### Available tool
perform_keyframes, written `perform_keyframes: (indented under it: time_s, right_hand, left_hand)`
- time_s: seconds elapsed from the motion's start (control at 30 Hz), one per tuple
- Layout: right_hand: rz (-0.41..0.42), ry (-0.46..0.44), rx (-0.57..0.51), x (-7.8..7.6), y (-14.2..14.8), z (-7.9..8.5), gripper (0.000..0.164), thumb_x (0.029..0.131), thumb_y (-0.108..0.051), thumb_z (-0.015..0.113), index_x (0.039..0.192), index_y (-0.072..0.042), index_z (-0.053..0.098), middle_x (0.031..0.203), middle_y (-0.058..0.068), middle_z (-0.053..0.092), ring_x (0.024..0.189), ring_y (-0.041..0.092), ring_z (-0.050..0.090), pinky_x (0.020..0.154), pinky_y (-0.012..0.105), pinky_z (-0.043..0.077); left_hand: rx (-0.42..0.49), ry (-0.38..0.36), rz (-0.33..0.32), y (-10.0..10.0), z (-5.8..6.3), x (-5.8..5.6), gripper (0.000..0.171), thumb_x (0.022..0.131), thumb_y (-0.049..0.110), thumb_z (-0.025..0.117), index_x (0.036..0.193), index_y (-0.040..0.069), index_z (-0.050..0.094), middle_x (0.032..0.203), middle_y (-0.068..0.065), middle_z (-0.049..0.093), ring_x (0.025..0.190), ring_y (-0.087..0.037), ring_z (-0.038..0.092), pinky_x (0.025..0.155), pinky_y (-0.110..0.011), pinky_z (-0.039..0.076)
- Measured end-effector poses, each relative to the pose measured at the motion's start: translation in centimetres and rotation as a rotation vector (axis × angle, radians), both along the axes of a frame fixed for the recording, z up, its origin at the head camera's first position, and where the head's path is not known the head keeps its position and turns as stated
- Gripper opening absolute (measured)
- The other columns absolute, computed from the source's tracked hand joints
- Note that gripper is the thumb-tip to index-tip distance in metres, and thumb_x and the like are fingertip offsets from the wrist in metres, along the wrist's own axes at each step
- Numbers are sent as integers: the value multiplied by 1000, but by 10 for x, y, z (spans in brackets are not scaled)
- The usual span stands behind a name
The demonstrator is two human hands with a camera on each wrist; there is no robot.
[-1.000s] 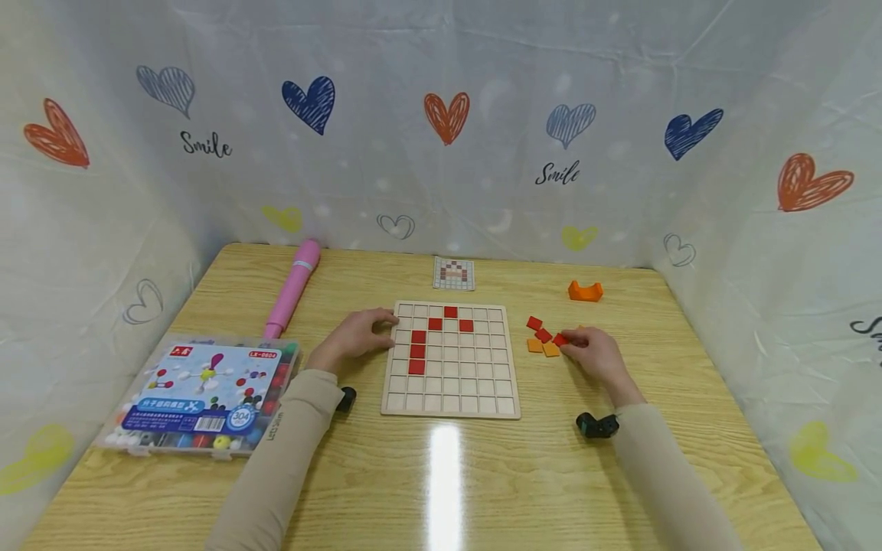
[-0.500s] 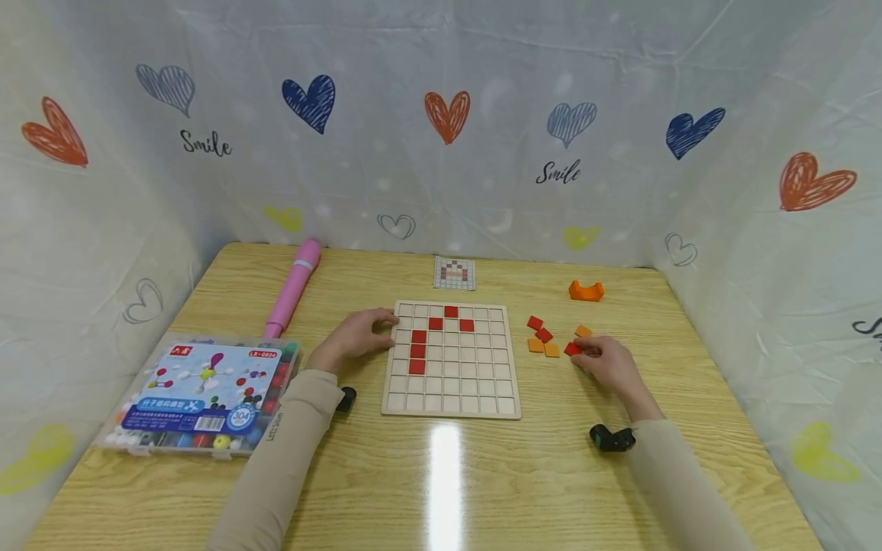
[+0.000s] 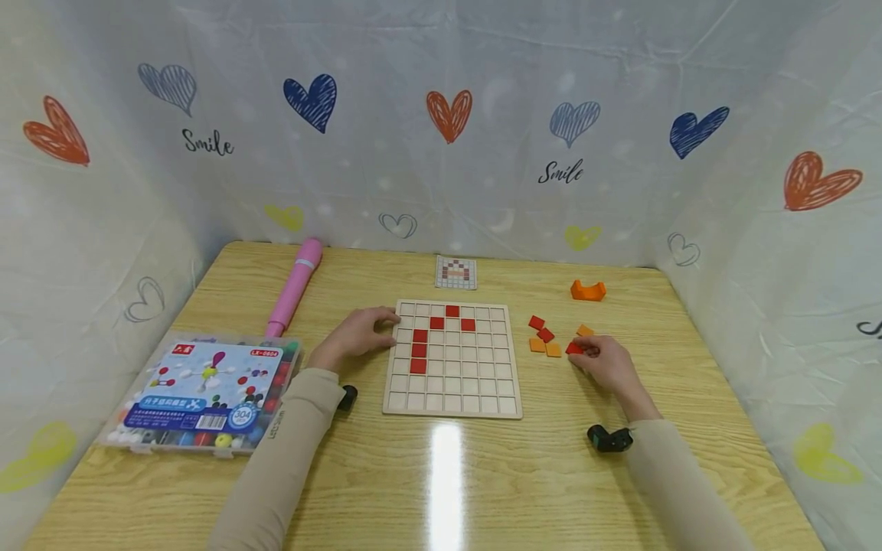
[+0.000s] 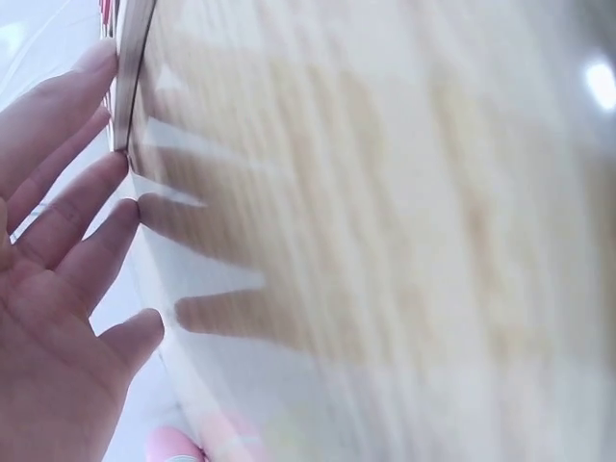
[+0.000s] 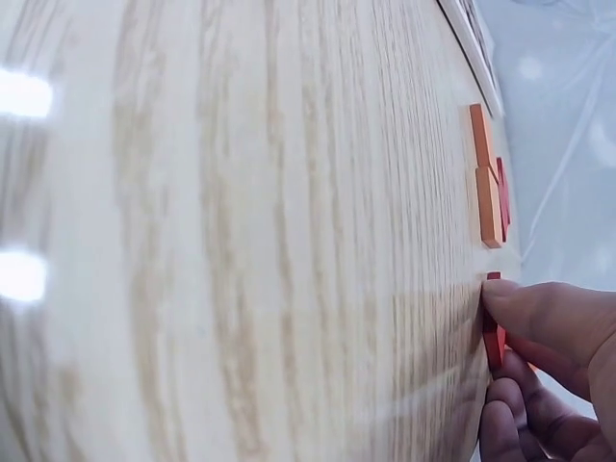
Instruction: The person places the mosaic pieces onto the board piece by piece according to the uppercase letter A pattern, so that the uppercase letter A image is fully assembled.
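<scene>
Grid board [image 3: 451,367]: six red tiles [image 3: 418,350] seated. At its 3 o'clock, apparently outstanding: five loose tiles [image 3: 545,335], plus one red tile [image 3: 574,348] pinched by the right hand [image 3: 609,366]. The left hand [image 3: 354,334], fingers spread, touches the 10 o'clock edge.

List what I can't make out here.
Head: exact pattern on the small square paper card, too small.
Head: part of the flat red square tile, covered by the right hand's grip.
Left wrist: top face of the pale wooden grid board, nearly edge-on, cut off above.
Right wrist: loose red tiles, mostly behind flat orange square tiles.
</scene>
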State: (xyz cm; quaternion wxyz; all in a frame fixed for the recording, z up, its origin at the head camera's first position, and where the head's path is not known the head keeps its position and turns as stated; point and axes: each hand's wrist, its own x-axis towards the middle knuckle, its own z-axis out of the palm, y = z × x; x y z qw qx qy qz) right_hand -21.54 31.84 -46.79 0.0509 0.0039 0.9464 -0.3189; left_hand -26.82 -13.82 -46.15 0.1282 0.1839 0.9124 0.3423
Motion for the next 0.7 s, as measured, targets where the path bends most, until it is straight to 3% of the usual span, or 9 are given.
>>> perform_keyframes:
  time_s: [0.27,0.5,0.7]
  right_hand:
    - [8,4,-1,1,-2,1,41,96,-16,67,129,7,62,121,27,65,104,36,63,89,48,53]
    - [-18,26,5,-3,-6,6,42,101,-21,61,133,4,60,131,28,62,114,41,61,95,52,52]
    - [71,74,1,-11,-28,17,38,99,-20,64,130,1,64,129,26,63,109,39,66,89,50,56]
  left_hand:
    - [33,-14,24,-1,-2,-2,40,93,14,71,131,5,63,157,-16,42,152,-40,23,125,-54,20]
    - [39,-21,27,-1,-2,-3,40,93,14,71,131,5,64,156,-16,43,151,-41,24,125,-54,20]
    - [35,-30,28,0,-2,-5,40,93,14,71,131,5,64,156,-16,43,151,-41,25,125,-55,20]
